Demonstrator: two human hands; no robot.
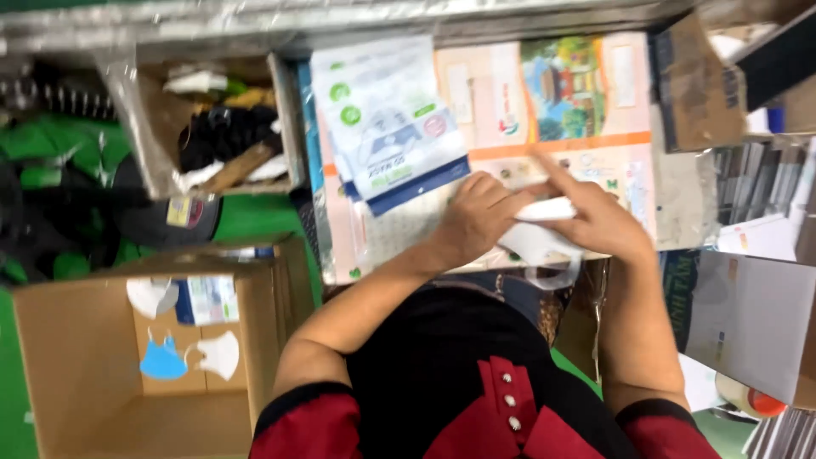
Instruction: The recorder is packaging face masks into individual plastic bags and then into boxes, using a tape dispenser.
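Observation:
Both my hands meet over a small worktop covered with a colourful printed sheet [586, 93]. My left hand [476, 217] and my right hand [599, 221] together hold a white face mask [540, 234], whose ear loop hangs below the table edge. The right index finger points up and left. A stack of white and blue flat packets [387, 123] lies just beyond my left hand.
An open cardboard box [76, 357] at lower left holds a blue mask [163, 361], a white mask [223, 353] and a packet. Another box [153, 127] with dark items sits at upper left. Cardboard and paper stacks [748, 178] stand to the right. The floor is green.

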